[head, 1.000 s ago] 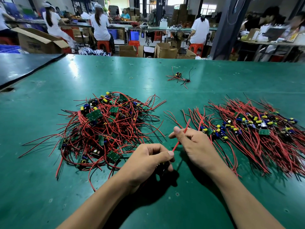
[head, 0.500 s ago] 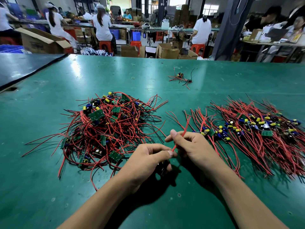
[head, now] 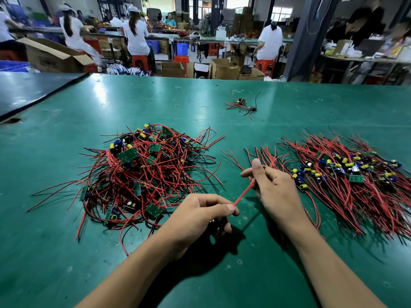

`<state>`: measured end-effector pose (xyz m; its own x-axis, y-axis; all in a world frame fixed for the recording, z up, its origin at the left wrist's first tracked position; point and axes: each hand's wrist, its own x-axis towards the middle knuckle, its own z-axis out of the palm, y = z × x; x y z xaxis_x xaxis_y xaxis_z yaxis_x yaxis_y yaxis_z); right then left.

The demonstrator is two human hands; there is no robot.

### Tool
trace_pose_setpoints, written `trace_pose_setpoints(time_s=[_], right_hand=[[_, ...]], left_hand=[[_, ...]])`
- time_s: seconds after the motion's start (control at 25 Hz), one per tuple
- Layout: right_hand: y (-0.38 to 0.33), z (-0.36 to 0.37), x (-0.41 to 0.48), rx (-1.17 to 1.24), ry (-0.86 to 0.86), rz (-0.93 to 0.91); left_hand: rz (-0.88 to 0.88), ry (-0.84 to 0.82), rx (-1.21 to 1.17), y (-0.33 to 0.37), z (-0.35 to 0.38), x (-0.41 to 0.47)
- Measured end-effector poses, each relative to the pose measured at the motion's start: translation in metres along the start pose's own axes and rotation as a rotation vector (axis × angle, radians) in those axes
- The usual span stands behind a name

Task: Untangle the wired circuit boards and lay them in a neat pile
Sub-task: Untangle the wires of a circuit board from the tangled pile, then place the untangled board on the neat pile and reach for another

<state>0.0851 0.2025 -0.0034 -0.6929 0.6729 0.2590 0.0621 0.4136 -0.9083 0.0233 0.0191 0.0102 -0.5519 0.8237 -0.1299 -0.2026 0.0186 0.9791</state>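
Observation:
A tangled heap of green circuit boards with red and black wires (head: 142,172) lies on the left of the green table (head: 66,252). On the right, a neater pile of boards (head: 347,174) lies with its wires fanned out. Between them, my left hand (head: 200,216) grips a small dark board that its fingers mostly hide. Red wires (head: 244,193) run taut from it up to my right hand (head: 273,187), which pinches them between thumb and fingers.
One loose board with wires (head: 242,104) lies alone farther back on the table. A small rubber band (head: 177,105) sits to its left. A dark table (head: 29,92) adjoins at the far left. Seated people and cardboard boxes (head: 224,68) fill the background.
My right hand has slid up and to the right along the red wires, pulling them straight. My left hand has stayed put, holding the board.

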Motion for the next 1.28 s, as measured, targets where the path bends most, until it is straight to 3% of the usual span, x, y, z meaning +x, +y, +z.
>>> trace_pose_setpoints(time_s=[0.16,0.24,0.36,0.52,0.72,0.84,0.96,1.28], right_hand=[[-0.004,0.003,-0.002,0.348,-0.094,0.169],[-0.006,0.004,-0.006,0.368,-0.133,0.195],[-0.012,0.011,-0.016,0.166,-0.193,0.131],[-0.021,0.025,-0.034,-0.074,-0.317,-0.096],[-0.021,0.017,-0.026,-0.23,-0.048,-0.197],[-0.012,-0.007,-0.008,-0.361,0.154,-0.104],[-0.01,-0.024,-0.002,-0.554,0.227,0.0],[-0.019,0.027,-0.034,-0.391,-0.022,-0.351]], left_hand=[[-0.01,0.082,-0.045,-0.001,0.0,0.002],[-0.008,0.181,-0.13,-0.002,0.002,0.007],[-0.034,0.249,-0.314,-0.003,0.003,0.014],[-0.076,0.23,-0.426,-0.002,0.001,0.015],[-0.08,0.22,-0.373,-0.004,0.002,0.017],[-0.071,0.218,-0.327,-0.004,0.001,0.017],[-0.045,0.191,-0.269,-0.004,0.001,0.015],[-0.006,0.15,-0.18,-0.004,0.002,0.011]])
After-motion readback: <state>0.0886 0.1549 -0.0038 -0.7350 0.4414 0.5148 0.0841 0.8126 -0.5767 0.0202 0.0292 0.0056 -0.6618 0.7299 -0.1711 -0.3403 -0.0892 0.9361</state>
